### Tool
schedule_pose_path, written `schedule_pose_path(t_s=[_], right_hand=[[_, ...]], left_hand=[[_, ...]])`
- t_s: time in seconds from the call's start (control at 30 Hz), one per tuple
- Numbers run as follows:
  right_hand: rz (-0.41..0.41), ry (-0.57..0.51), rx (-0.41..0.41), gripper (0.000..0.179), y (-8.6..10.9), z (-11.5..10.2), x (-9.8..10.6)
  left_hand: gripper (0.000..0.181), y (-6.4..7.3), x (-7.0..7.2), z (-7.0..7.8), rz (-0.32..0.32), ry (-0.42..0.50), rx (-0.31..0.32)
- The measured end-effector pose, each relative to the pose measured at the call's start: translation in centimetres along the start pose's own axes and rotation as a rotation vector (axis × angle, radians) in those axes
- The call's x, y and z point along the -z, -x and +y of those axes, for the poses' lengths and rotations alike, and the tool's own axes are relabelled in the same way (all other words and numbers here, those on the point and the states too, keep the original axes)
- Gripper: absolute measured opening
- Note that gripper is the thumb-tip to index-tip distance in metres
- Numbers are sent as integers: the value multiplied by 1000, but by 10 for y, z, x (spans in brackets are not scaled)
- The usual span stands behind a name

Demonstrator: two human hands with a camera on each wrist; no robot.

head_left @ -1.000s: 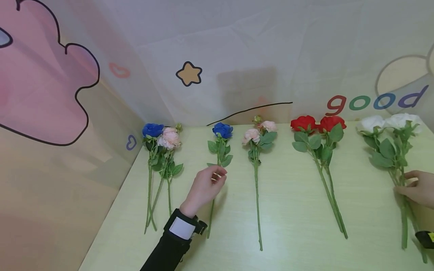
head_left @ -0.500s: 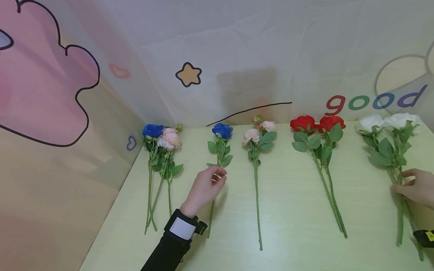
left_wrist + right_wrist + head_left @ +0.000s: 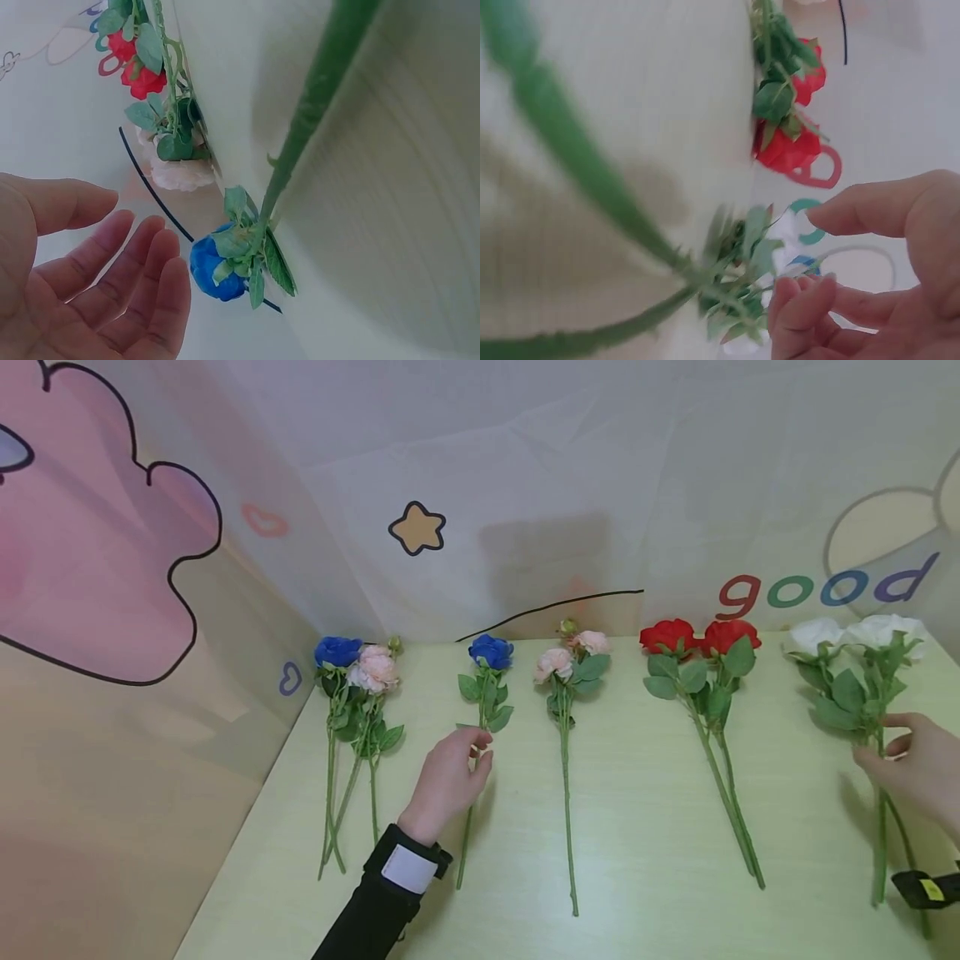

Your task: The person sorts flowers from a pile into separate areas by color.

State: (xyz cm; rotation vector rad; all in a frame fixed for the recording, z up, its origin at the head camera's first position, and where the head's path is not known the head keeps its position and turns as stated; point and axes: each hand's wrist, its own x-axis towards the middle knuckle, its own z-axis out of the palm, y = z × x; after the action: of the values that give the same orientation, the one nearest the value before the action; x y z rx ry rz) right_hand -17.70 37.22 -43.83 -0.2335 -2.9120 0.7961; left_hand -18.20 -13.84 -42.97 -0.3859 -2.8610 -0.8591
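Note:
A single blue rose (image 3: 491, 652) lies on the table, and my left hand (image 3: 447, 781) hovers over its stem. In the left wrist view that hand's fingers (image 3: 139, 285) are loosely bent, with nothing between them and the thumb, beside the blue bloom (image 3: 214, 266). At the far right lie white roses (image 3: 885, 631) with green leaves and long stems. My right hand (image 3: 918, 768) is over those stems just below the leaves. The right wrist view shows its thumb (image 3: 870, 210) and fingers apart, with nothing between them; the stems (image 3: 592, 165) run alongside.
Left on the table (image 3: 637, 860) lie a blue rose (image 3: 337, 652) and a pink flower (image 3: 375, 668) with crossed stems. A pink spray (image 3: 555, 664) lies in the middle, then red roses (image 3: 727, 637). A printed cloth wall (image 3: 525, 485) stands behind.
The white roses' stems have shifted slightly left. My right hand has moved left and away from me, and has let go of the stems. My left hand has barely moved.

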Motion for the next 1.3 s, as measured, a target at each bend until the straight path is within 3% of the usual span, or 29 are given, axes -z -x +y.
schedule_pose_path(t_s=[0.3,0.47,0.87,1.3], right_hand=[[75,-39,124,50,8,-44,-1],[48,-164,170,43,13,-69,-9],[-123,-512,208,37,13,-135,-39],[-340,-910,134,38,20,-205,-76]], left_hand=[[20,2,6,-1,57,-102,-31],[20,5,8,-5,73,-143,-23],[18,9,16,-19,83,-248,7],[20,16,27,-34,96,-272,26]])
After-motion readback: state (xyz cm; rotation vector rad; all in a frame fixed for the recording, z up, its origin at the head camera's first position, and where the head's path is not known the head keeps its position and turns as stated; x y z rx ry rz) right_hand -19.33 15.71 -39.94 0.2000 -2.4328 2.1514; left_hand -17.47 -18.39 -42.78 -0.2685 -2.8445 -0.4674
